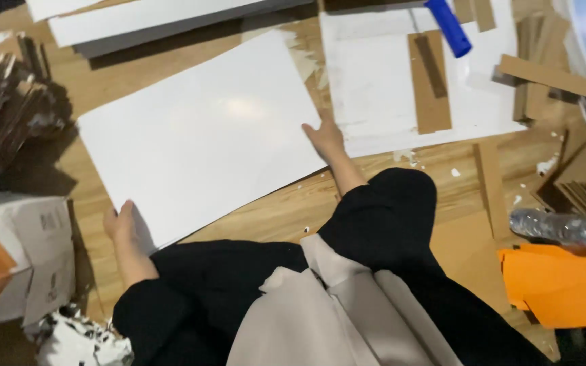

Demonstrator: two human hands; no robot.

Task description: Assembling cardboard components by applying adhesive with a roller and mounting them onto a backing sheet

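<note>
A large white sheet (205, 135) lies tilted on the wooden floor (272, 210). My left hand (122, 227) grips its near left corner, thumb on top. At the sheet's right edge rests my right hand (325, 137), fingers spread and pressing on the margin. Both arms wear black sleeves. My lap, in beige cloth, fills the bottom centre.
Another white sheet (374, 81) with brown cardboard strips (430, 81) and a blue roller handle (449, 27) lies beyond my right hand. White boards (144, 24) are stacked top left. Cardboard strips pile at left and right. An orange sheet (561, 285) and a torn box (15, 251) flank me.
</note>
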